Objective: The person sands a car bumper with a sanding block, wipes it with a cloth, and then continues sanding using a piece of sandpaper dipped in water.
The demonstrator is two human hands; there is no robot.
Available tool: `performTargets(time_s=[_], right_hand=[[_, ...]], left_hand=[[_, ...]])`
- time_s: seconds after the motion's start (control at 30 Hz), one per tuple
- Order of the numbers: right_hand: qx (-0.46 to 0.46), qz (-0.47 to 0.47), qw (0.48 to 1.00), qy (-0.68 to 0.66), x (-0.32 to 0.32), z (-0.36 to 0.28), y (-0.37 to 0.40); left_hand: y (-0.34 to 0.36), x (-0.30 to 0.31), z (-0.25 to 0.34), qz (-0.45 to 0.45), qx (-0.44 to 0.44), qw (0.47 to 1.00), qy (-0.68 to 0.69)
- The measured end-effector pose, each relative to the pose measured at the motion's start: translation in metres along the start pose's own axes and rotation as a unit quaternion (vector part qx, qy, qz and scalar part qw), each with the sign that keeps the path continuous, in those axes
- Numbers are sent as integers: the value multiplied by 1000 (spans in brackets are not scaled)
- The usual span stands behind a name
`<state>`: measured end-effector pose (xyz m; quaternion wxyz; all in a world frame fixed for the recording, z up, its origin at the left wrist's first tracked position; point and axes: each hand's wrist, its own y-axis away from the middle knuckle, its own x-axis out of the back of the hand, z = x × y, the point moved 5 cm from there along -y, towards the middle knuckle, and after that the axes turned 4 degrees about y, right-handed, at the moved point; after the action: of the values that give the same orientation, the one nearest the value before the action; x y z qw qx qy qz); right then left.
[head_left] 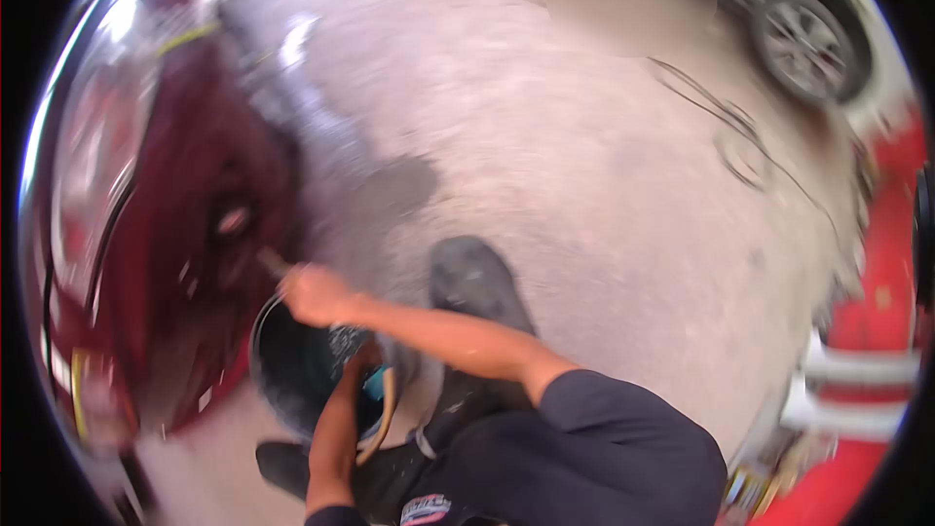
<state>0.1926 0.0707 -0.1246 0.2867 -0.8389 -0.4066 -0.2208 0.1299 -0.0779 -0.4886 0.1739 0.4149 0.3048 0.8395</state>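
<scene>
With the right hand (pixel 312 294) closed around a thin tool (pixel 271 261) at the dark red car (pixel 185 234), and the left hand (pixel 365 362), its grip unclear, at the black bucket (pixel 292 370), short, light strokes probably suited best.

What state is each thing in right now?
right hand: closed around a thin tool, at the red car.
left hand: down at the bucket, grip unclear.
bucket: upright, open top.
hose: lying loose on the floor.
</scene>
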Motion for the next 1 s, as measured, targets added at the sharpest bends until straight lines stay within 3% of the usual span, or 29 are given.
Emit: performTargets(time_s=[0.03,0.07,0.3,0.4,0.5,0.53,0.67,0.7,0.73,0.83,0.87,0.9,0.93,1.0], right_hand=[[-25,-30,999,-17,4,1,2],[-90,5,994,-55,10,2,7],[-126,8,983,-132,8,16,13],[-140,14,981,-133,8,18,15],[-151,25,979,-138,13,19,18],[-156,21,978,-136,13,20,18],[-174,46,975,-133,13,31,16],[-174,44,975,-131,23,26,15],[-181,51,972,-142,23,27,11],[-151,117,964,-187,20,35,1],[-169,67,962,-204,21,34,0],[-187,19,958,-217,21,32,-2],[-184,1,932,-312,3,34,-10],[-200,-67,834,-510,-29,23,-11]], left_hand=[[-2,4,5,-5,13,998,58],[-8,10,10,-7,24,992,122],[8,82,-6,120,10,887,445],[29,107,32,57,-70,975,205],[2,50,0,134,-139,980,36],[7,46,6,140,-127,982,19],[45,90,35,169,-63,982,45],[52,110,25,165,3,986,18],[87,148,65,199,-59,977,43],[173,240,143,207,-75,972,80],[202,263,157,207,-51,973,88],[229,284,168,241,-109,958,109],[254,297,177,215,-80,943,240],[292,318,209,291,-158,873,358]])
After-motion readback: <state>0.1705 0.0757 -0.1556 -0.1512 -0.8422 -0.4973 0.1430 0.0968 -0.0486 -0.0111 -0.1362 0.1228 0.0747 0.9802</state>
